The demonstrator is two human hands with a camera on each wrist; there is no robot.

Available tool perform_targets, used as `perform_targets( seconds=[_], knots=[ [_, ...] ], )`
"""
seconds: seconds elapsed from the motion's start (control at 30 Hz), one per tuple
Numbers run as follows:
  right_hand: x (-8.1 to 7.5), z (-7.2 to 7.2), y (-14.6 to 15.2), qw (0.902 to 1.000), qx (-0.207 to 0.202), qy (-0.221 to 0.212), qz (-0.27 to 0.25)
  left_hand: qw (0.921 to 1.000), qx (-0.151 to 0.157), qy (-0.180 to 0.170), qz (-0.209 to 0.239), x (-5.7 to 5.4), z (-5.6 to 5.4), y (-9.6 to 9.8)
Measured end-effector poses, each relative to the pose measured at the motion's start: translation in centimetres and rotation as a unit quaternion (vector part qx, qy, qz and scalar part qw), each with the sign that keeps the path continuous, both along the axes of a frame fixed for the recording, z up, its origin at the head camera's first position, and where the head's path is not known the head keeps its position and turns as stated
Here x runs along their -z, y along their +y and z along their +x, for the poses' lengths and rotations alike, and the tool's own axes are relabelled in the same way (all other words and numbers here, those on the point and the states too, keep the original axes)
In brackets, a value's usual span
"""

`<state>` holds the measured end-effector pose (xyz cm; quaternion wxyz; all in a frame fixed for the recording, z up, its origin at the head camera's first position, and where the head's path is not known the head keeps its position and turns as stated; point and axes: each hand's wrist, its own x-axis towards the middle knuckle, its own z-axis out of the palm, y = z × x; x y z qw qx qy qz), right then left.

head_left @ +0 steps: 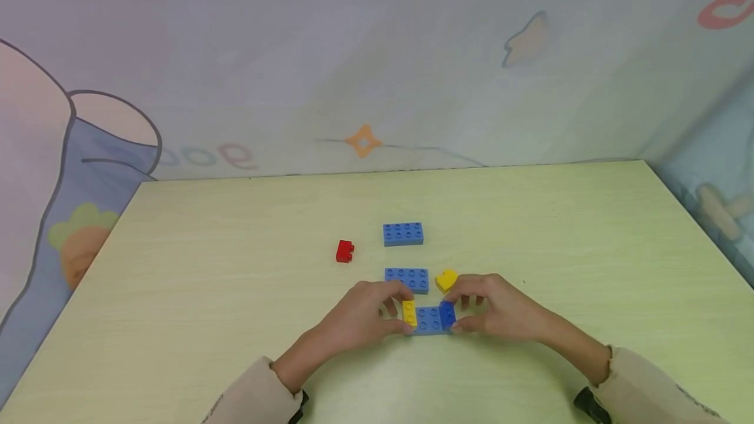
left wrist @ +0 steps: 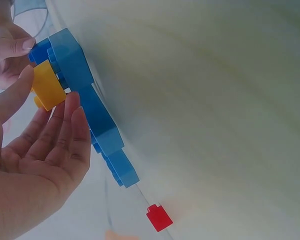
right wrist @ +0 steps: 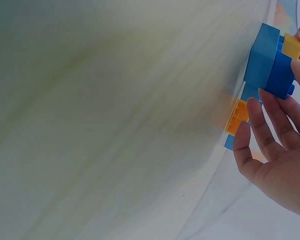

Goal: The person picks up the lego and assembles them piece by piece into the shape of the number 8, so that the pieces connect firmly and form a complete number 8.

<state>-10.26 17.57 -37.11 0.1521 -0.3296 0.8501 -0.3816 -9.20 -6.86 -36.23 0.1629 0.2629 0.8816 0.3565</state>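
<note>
Head view: pale yellow-green table [head_left: 235, 247], lightly grained, matt, with a straight far edge and both side edges converging toward the back. Printed backdrop [head_left: 294, 51] behind, pale grey and slightly creased, bearing an orange star [head_left: 363, 141] low near the middle, a carrot [head_left: 88, 250] at the left and a red note [head_left: 727, 12] at the upper right. Beige sleeves [head_left: 256, 391] on both forearms at the near edge of view.

Work located near the table's middle, toward the person. Base block [head_left: 428, 320], mid-blue, set lengthwise between the two hands, with bare studs visible at its centre. Left hand [head_left: 368, 309] nearly closed, thumb and fingertips pinching the yellow block [head_left: 409, 313] at the base block's left end. Right hand [head_left: 501, 306] similarly closed, thumb and forefinger gripping the dark block [head_left: 448, 315], dark blue, on top at the right end. Yellow block directly between the left thumb and fingers in the left wrist view; cannot tell whether pressed fully home.

Just beyond the base block: middle block [head_left: 408, 278], blue, studs up, partly behind the left fingers. Yellow heart [head_left: 446, 280] to its right, just beside the right fingertips. Farther back: far block [head_left: 403, 234], blue, studs up. Red block [head_left: 345, 251] lying to its left, studs pointing right, apart from both hands.
</note>
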Motion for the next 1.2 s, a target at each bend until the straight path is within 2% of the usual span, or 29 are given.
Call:
perform_targets(
  seconds=[0.43,1.2],
  knots=[
    [-0.1,-0.05,-0.05,1.0,0.001,0.001,0.004,1.0,0.003,0.003,0.002,-0.14,-0.06,0.14],
    [0.05,-0.02,-0.02,1.0,-0.002,0.003,0.0,0.9998,-0.014,-0.005,-0.015,-0.42,-0.03,0.67]
  ],
)
